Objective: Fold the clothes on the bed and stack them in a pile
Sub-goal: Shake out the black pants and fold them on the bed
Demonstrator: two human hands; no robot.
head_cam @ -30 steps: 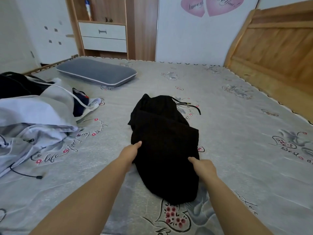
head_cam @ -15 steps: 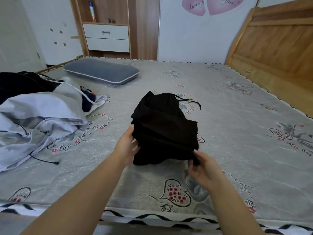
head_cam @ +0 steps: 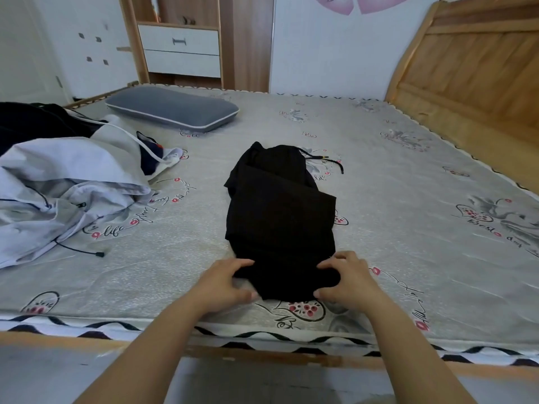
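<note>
On bed (head_cam: 379,228) — hands (head_cam: 287,282) gripping black garment (head_cam: 280,211)

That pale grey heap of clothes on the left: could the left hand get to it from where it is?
Probably yes. The left hand grips the black garment, and only bare mattress lies between it and the grey heap.

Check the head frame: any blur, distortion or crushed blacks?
Head view: wide-angle bowing bends the bed edge and headboard; the black garment is crushed dark, folds barely readable; soft, even daylight, no glare; both hands, left hand, right hand, reasonably sharp.
</note>
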